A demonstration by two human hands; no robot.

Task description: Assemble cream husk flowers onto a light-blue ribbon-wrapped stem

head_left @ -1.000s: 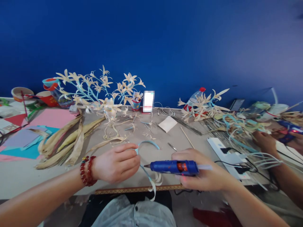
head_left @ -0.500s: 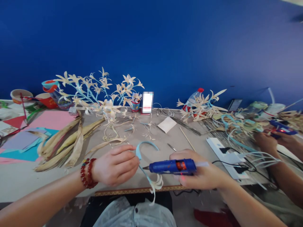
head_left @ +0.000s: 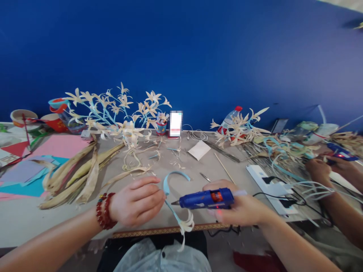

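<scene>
My left hand (head_left: 136, 202), with a red bead bracelet at the wrist, pinches a light-blue wrapped stem (head_left: 173, 206) that curls up into a hook and ends below in a cream husk flower (head_left: 185, 226). My right hand (head_left: 241, 207) grips a blue hot glue gun (head_left: 207, 199), held level. Its nozzle points left and sits right beside the stem, just above the flower. Both hands hover over the near edge of the grey table (head_left: 25, 217).
Dried corn husks (head_left: 76, 175) lie left of my hands, with coloured paper sheets (head_left: 34, 166) beyond. Husk-flower branches (head_left: 113, 109) stand at the back. A white power strip (head_left: 269, 185) with cables lies on the right, where another person's hands (head_left: 320, 170) hold a second glue gun.
The stem has shifted slightly right and down toward the glue gun nozzle, and the gun's tip has tilted a little lower. The other person's hands moved slightly.
</scene>
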